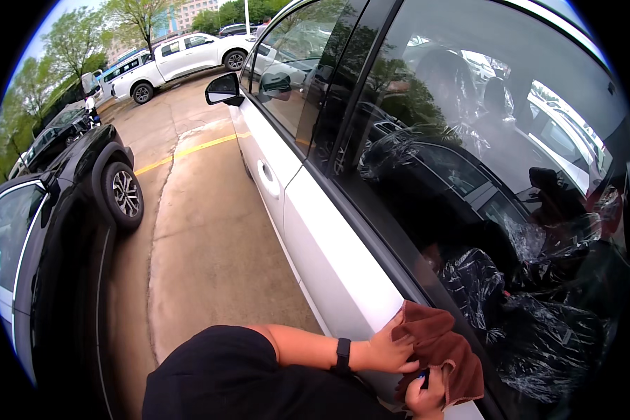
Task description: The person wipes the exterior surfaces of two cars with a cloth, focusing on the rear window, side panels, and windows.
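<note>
A brown cloth (441,346) with a stitched edge lies bunched against the white car door (341,247), just below the rear side window (451,184). My left hand (391,349), with a black band on its wrist, grips the cloth's left side. Just below it, my right hand (428,394) is closed on the lower part of the cloth, and a small dark thing with a bit of blue shows by its thumb. Part of its fingers is hidden by the cloth.
A black car (79,236) stands parallel on the left, across a strip of concrete (215,252). The white car's door handle (268,178) and side mirror (224,89) stick out ahead. A white pickup truck (189,60) is farther off. A person (90,107) is in the distance.
</note>
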The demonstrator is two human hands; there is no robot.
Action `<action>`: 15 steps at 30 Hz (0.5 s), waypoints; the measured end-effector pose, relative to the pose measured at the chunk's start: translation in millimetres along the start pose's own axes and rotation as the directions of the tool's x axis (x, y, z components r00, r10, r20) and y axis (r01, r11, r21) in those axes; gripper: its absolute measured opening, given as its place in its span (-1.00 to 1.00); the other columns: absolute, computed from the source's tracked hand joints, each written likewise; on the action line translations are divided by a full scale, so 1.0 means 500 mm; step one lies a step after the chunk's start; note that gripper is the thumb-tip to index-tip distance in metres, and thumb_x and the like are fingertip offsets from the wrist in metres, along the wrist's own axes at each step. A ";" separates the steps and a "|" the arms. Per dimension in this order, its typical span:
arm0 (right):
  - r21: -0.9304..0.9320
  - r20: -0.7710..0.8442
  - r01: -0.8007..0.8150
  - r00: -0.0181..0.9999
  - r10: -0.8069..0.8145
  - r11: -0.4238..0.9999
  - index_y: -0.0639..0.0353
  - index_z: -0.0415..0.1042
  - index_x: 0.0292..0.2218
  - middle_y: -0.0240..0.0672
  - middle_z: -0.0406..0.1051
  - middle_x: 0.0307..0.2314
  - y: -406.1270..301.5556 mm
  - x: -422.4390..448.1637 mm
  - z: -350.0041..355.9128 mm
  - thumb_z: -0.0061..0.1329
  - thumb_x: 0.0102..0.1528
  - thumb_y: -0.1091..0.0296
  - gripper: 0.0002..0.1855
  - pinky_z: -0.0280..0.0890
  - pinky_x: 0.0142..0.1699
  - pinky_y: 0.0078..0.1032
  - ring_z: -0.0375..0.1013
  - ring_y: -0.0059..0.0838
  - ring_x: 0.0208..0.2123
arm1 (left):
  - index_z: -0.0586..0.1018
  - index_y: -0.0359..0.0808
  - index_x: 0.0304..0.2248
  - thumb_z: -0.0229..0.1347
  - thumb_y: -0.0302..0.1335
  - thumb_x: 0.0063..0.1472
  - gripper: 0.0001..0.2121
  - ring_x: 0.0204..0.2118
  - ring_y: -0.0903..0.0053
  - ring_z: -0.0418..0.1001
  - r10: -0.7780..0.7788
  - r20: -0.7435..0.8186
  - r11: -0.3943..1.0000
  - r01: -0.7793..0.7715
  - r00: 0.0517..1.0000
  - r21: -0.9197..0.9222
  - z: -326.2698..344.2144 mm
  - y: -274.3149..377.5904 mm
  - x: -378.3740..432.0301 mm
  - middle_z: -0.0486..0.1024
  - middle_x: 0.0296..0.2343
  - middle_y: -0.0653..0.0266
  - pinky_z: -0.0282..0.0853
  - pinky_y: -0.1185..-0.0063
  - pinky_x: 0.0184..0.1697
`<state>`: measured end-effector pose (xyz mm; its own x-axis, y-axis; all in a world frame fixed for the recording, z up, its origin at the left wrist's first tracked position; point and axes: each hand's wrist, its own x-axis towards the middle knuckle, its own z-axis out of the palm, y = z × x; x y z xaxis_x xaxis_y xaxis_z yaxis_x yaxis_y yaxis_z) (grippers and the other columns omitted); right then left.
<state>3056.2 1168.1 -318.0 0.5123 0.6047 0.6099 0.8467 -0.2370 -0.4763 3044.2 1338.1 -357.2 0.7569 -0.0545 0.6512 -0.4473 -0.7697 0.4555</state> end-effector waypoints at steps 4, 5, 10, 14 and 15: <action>-0.053 0.058 0.035 0.998 -0.032 0.998 0.46 0.40 -0.22 0.16 0.39 -0.30 0.026 -0.047 -0.016 -0.19 -0.05 0.62 -0.68 0.28 -0.11 -0.13 0.36 0.14 -0.30 | 0.48 -0.23 -0.08 0.03 -0.15 0.07 -0.53 0.03 0.22 0.27 -0.008 -0.105 1.000 0.006 0.994 -0.023 0.043 0.052 -0.006 0.38 -0.08 0.12 0.06 0.25 0.03; -0.065 0.093 0.042 0.995 -0.036 0.997 0.46 0.40 -0.18 0.16 0.40 -0.29 0.041 -0.072 -0.024 -0.19 -0.05 0.61 -0.66 0.27 -0.08 -0.14 0.36 0.14 -0.27 | 0.40 -0.24 0.01 0.04 -0.17 0.06 -0.47 0.10 0.16 0.22 -0.029 -0.021 1.000 0.029 0.999 -0.007 0.076 0.054 -0.030 0.31 0.00 0.10 -0.07 0.16 0.15; -0.137 0.218 0.020 0.976 0.010 0.990 0.44 0.38 -0.09 0.16 0.40 -0.24 0.077 -0.155 -0.076 -0.17 -0.04 0.58 -0.57 0.25 0.00 -0.15 0.37 0.14 -0.17 | 0.45 -0.17 -0.04 0.02 -0.22 0.12 -0.59 0.09 0.19 0.21 -0.006 -0.019 0.981 0.002 1.000 -0.195 0.114 0.121 -0.020 0.33 -0.01 0.16 -0.05 0.16 0.12; -0.189 0.156 -0.100 0.979 0.131 0.977 0.43 0.37 -0.09 0.14 0.39 -0.24 0.082 -0.173 -0.131 -0.16 -0.04 0.57 -0.58 0.24 0.00 -0.16 0.37 0.13 -0.17 | 0.45 -0.13 -0.05 -0.04 -0.29 0.17 -0.66 0.12 0.25 0.16 0.022 0.008 0.976 -0.020 1.000 -0.217 0.174 0.175 -0.021 0.32 0.00 0.20 -0.07 0.16 0.11; -0.197 0.122 -0.130 0.980 0.156 0.972 0.43 0.37 -0.09 0.14 0.39 -0.24 0.083 -0.170 -0.141 -0.16 -0.05 0.56 -0.58 0.24 0.00 -0.16 0.37 0.13 -0.17 | 0.41 -0.12 -0.01 -0.08 -0.29 0.22 -0.65 0.16 0.31 0.10 0.001 0.183 0.976 0.039 0.983 -0.213 0.183 0.191 -0.023 0.27 0.03 0.22 -0.13 0.16 0.16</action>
<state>3057.8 1053.3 -345.2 0.6167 0.6484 0.4463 0.7844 -0.4586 -0.4177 3036.4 1207.1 -376.9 0.8312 -0.1707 0.5291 -0.5085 -0.6184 0.5992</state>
